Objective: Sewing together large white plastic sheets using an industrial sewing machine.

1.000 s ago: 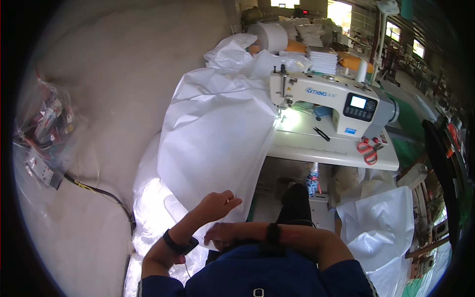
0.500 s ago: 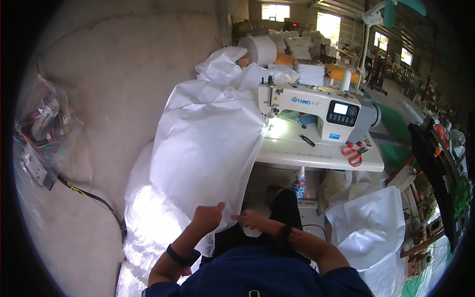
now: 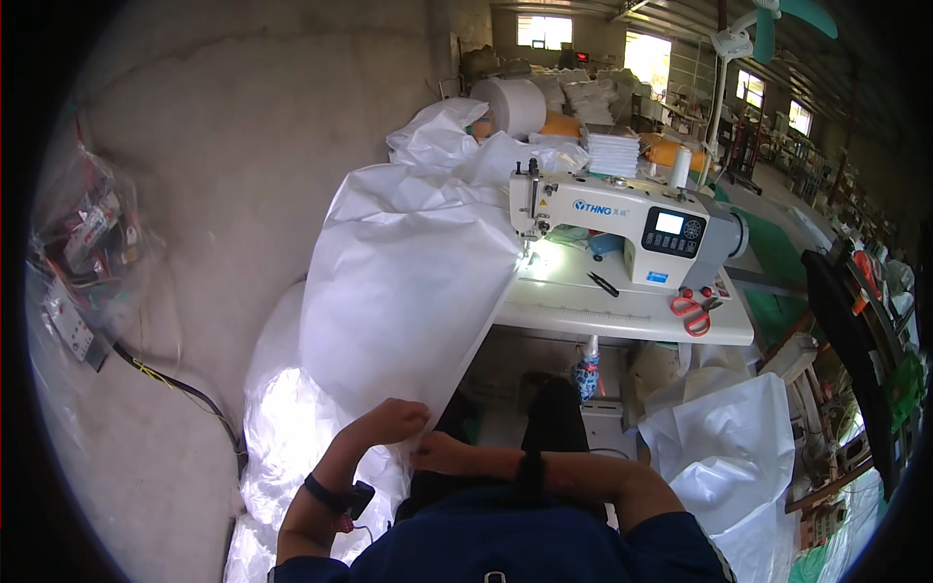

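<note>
A large white plastic-like sheet [image 3: 398,282] runs from under the needle of the white sewing machine [image 3: 603,209] down to my lap. My left hand [image 3: 397,423] is closed on its near right edge, fingers curled. Just below and to the right, my right hand [image 3: 442,455] is also closed on that edge, its fingertips partly hidden. Between the needle and my hands, the sheet's right edge runs nearly straight. The machine's lamp lights the spot at the needle.
Black thread snips [image 3: 603,284] and red-handled scissors [image 3: 693,313] lie on the machine table [image 3: 632,321]. More white sheet material [image 3: 724,437] hangs at the right. Bagged electrical parts [image 3: 92,243] and a black cable [image 3: 185,386] are along the left wall. A white roll [image 3: 513,105] stands behind.
Both hands have closed on the sheet's edge; the right hand moved left and my extended fingers curled in. The sheet's right edge now runs straighter.
</note>
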The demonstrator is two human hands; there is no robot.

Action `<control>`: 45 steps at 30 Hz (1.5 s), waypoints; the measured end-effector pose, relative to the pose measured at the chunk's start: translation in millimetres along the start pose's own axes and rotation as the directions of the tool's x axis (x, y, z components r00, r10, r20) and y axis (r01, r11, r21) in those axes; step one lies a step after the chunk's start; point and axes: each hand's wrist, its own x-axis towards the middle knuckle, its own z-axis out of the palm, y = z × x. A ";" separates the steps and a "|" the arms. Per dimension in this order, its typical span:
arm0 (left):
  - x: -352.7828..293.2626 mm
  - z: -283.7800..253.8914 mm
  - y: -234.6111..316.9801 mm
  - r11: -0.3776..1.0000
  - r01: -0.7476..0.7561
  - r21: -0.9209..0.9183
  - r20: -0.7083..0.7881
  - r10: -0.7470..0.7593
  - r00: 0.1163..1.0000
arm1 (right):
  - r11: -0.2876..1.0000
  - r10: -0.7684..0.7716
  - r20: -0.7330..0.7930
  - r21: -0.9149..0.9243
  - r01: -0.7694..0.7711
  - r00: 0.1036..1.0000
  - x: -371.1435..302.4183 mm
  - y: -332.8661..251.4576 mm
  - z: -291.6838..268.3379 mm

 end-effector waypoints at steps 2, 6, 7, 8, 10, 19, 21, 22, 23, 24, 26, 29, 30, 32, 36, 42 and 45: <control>-1.0 4.0 -3.1 0.983 -0.183 -0.014 -0.062 0.181 0.981 | 0.992 -0.034 0.008 0.120 0.032 0.999 5.0 4.2 5.8; 0.1 29.7 -13.7 0.998 0.062 0.003 -0.050 -0.062 0.997 | 0.990 -0.107 0.227 0.109 0.084 0.968 12.1 13.1 17.1; -1.5 41.7 -16.3 0.999 0.025 -0.021 -0.134 -0.028 0.991 | 0.980 -0.178 0.310 -0.033 0.198 0.934 10.8 14.2 17.7; -3.0 52.7 -19.1 1.000 -0.020 -0.024 -0.211 0.014 0.977 | 0.975 -0.199 0.371 -0.017 0.221 0.907 7.6 15.8 14.9; -10.3 70.3 -25.0 0.986 0.135 -0.098 -0.340 -0.161 0.927 | 0.972 -0.219 0.429 0.013 0.236 0.876 -6.3 19.8 -3.4; -18.7 57.0 34.1 0.969 -0.241 -0.047 -0.047 0.239 0.970 | 0.628 0.065 -0.876 -0.336 -0.702 0.477 -11.8 37.0 -287.3; -3.5 47.6 57.1 0.914 -0.398 -0.079 0.027 0.401 0.916 | 0.550 0.089 -0.899 -0.316 -0.773 0.430 5.5 30.8 -325.4; 1.8 44.2 66.7 0.923 -0.336 -0.187 0.077 0.355 0.932 | 0.528 0.109 -0.876 -0.350 -0.774 0.470 15.0 29.9 -332.7; 4.6 41.3 74.6 0.915 -0.290 -0.281 0.096 0.327 0.940 | 0.507 0.132 -0.851 -0.382 -0.773 0.508 26.8 29.9 -336.2; 7.0 39.0 80.0 0.890 -0.257 -0.378 0.105 0.316 0.943 | 0.476 0.161 -0.829 -0.410 -0.778 0.536 37.9 30.9 -337.9; 9.3 36.3 84.9 0.893 -0.268 -0.362 0.067 0.312 0.948 | 0.296 0.129 -0.783 -0.556 -0.777 0.609 55.1 39.1 -330.1; 6.8 36.3 82.3 0.885 -0.335 -0.323 -0.001 0.354 0.935 | 0.171 0.158 -0.792 -0.566 -0.806 0.590 71.7 53.9 -325.3; 6.7 37.1 80.5 0.868 -0.363 -0.339 -0.050 0.368 0.928 | 0.165 0.133 -0.785 -0.585 -0.794 0.606 73.7 57.9 -324.8; 7.7 39.8 77.3 0.870 -0.337 -0.359 -0.093 0.326 0.941 | 0.115 0.130 -0.782 -0.598 -0.793 0.609 73.4 63.7 -322.1; 17.6 46.2 72.9 0.903 -0.166 -0.397 -0.098 0.138 0.986 | 0.184 0.031 -0.833 -0.538 -0.823 0.552 59.8 64.7 -296.5; 40.7 60.7 65.1 0.936 -0.129 -0.327 -0.225 0.056 0.973 | 0.220 0.045 -0.848 -0.507 -0.833 0.528 34.7 55.2 -236.0; 53.5 66.8 64.2 0.927 -0.069 -0.369 -0.221 -0.015 0.975 | 0.217 0.029 -0.850 -0.508 -0.834 0.525 27.9 50.4 -222.9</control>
